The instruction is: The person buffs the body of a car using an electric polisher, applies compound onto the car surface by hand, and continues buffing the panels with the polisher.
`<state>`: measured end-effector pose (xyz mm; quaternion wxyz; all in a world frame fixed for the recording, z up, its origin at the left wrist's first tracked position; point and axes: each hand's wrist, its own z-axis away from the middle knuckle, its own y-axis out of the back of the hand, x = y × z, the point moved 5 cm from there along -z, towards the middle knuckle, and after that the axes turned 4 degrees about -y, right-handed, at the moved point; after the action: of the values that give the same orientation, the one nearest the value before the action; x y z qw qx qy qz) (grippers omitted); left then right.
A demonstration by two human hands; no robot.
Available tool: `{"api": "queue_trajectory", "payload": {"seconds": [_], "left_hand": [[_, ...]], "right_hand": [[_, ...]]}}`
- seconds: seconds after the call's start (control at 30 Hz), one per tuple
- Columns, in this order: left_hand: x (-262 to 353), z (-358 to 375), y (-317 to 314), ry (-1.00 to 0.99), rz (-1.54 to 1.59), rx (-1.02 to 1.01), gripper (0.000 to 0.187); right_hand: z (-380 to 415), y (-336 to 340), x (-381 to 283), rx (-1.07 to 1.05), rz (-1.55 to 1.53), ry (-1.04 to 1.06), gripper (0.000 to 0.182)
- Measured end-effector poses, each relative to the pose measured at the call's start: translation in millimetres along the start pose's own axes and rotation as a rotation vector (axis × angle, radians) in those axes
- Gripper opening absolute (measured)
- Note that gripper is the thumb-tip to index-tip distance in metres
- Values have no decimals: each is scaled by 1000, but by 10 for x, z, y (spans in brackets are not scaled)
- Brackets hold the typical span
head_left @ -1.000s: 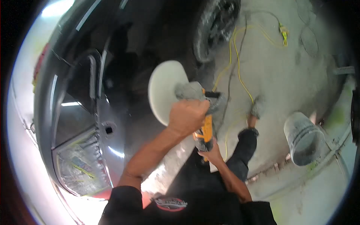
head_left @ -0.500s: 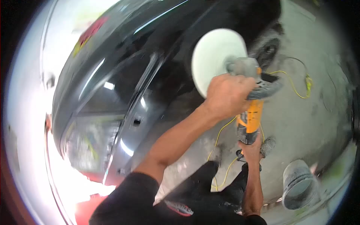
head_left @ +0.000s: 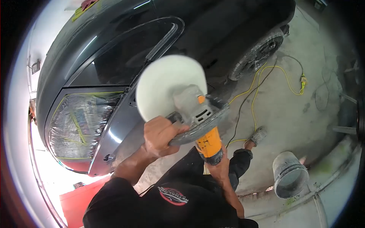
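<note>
**Polisher held off the dark car body, both hands gripping**

Left hand (head_left: 159, 136) wrapped tight around the grey loop handle (head_left: 197, 131) of the polisher (head_left: 199, 121), at 9 o'clock of the machine's head. Right hand (head_left: 218, 167) closed around the rear of the yellow grip (head_left: 210, 146), at 6 o'clock of the tool. White round pad (head_left: 167, 85) tilted, face turned toward the dark car (head_left: 125, 49); touching the panel or not, cannot tell. Masked window (head_left: 80, 125) at 9 o'clock of the pad, dusty wheel (head_left: 258, 53) at 2 o'clock. Yellow cord (head_left: 262, 81) looping over the concrete floor (head_left: 304, 110) at 3 o'clock. Grey bucket (head_left: 289, 174) standing at 4 o'clock of the hands, near a shoe (head_left: 259, 136)
</note>
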<state>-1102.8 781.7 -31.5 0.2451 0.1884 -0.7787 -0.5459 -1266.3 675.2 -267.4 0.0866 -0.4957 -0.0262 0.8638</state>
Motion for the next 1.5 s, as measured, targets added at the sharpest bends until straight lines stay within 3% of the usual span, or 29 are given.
{"api": "queue_trajectory", "payload": {"seconds": [0.13, 0.27, 0.4, 0.6, 0.67, 0.8, 0.97, 1.1, 1.3, 1.5], "left_hand": [[-131, -517, -320, -27, 86, 129, 21], [-218, -991, -726, 8, 236, 302, 22], [-232, -1001, -838, 15, 279, 292, 24], [-203, -76, -308, 97, 174, 224, 24], [-139, 128, -121, 109, 116, 296, 24], [-90, 314, -115, 136, 134, 270, 23], [-223, -366, -325, 48, 153, 227, 22], [-353, -1181, -670, -37, 191, 344, 25], [-500, -2220, -1122, -49, 281, 312, 15], [-457, -2165, -1042, -39, 139, 256, 21]], "right_hand": [[-195, 492, -137, 214, 86, 118, 91], [-383, 1043, -374, 396, 265, 196, 84], [-353, 1119, -464, 391, 241, 174, 84], [-62, 677, -272, 223, 214, 88, 90], [30, 520, -286, 161, 233, 8, 89], [152, 444, -277, 94, 289, 61, 91], [-143, 736, -507, 196, 245, 87, 91], [-566, 1235, -784, 281, 211, 141, 89], [-1076, 1825, -1100, 424, 266, 252, 82], [-1094, 1707, -1088, 396, 175, 191, 78]]}}
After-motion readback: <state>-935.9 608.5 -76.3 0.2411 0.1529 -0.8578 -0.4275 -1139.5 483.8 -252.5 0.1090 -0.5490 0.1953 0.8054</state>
